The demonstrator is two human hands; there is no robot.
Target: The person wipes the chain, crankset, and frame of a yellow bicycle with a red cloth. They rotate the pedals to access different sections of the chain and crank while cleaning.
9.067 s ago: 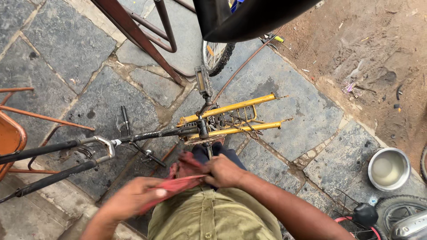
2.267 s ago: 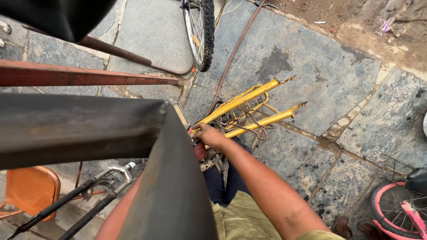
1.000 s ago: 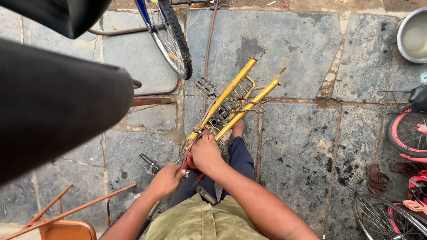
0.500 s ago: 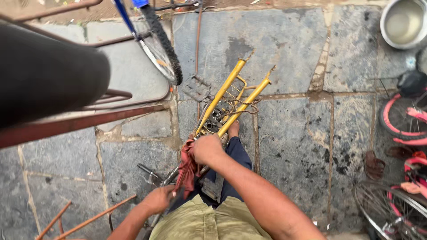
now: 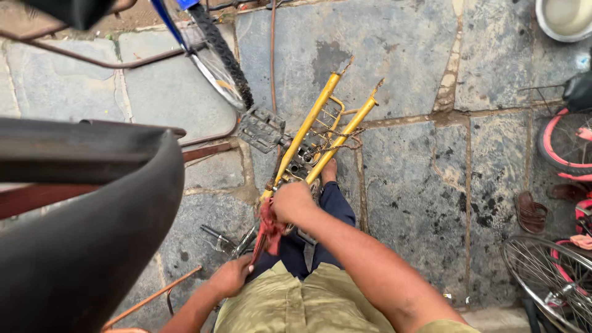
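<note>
Standing over a yellow bike frame lying on stone paving, both hands are gripping a red rag, right hand fisted at the frame's near end, left hand below it, where the rag risks snagging the nearby pedal.

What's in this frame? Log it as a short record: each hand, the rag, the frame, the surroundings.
right hand: gripping the red rag at the near end of the yellow bicycle frame
left hand: closed on the rag's lower end
red rag: stretched between both hands
pedal: grey, beside the frame
ground: stone slabs
nearby: metal bowl, sandals, spoked wheel
</note>
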